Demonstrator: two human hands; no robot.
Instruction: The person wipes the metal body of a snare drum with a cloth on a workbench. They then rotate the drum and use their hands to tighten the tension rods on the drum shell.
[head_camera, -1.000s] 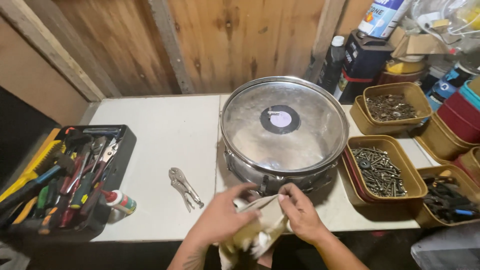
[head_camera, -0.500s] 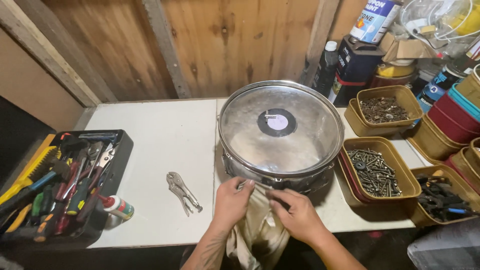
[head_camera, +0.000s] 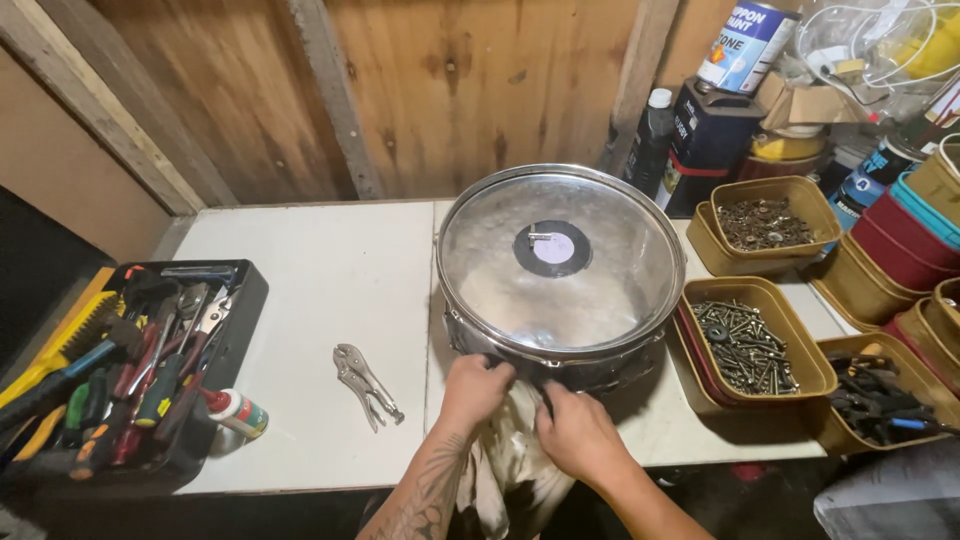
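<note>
Head view, drum: snare drum (head_camera: 560, 275) stands on the white bench (head_camera: 310, 300), near edge.
Left hand (head_camera: 475, 388): fingers clenched on a pale cloth (head_camera: 510, 460) at the drum's shell.
Right hand (head_camera: 575, 435): fingers probably gripping the same cloth.
Change: both hands have moved up from the bench edge to the shell, so wiping is under way.
Nearby: locking pliers (head_camera: 365, 383) lie untouched.

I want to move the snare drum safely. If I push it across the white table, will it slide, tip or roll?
The snare drum lies flat on the white table, wide and low, so it will probably slide, not tip or roll. Its metal shell suggests some weight. The shiny rim may be slippery; left hand and right hand press a cloth against it.
</note>
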